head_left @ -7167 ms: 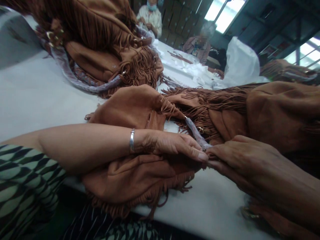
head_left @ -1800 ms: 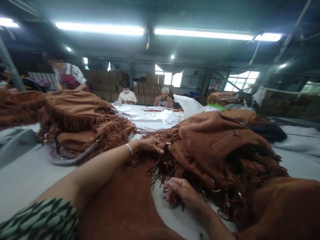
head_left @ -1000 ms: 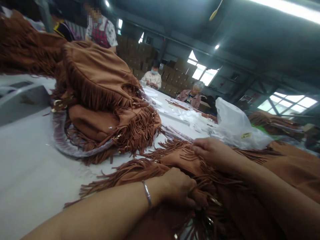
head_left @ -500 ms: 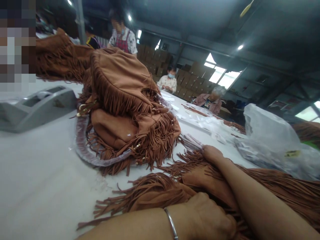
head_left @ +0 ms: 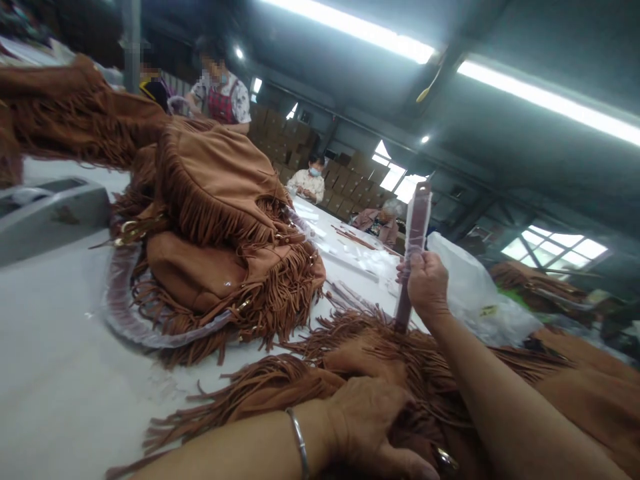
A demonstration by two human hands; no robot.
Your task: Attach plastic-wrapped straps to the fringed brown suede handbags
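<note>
Up from the counter (head_left: 55, 333) has come one plastic-wrapped strap (head_left: 418, 220), now near upright, with the right hand's (head_left: 430, 283) fingers closed around it; that hand is thus occupied. More wrapped straps (head_left: 347, 293) lie left of those fingers. Below, the left hand's (head_left: 367, 417) thumb and fingers part over a fringed bag (head_left: 367, 357); any grip is hidden.

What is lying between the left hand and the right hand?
In the head view, brown fringed material lies between the left hand and the right hand, which holds a strap.
</note>
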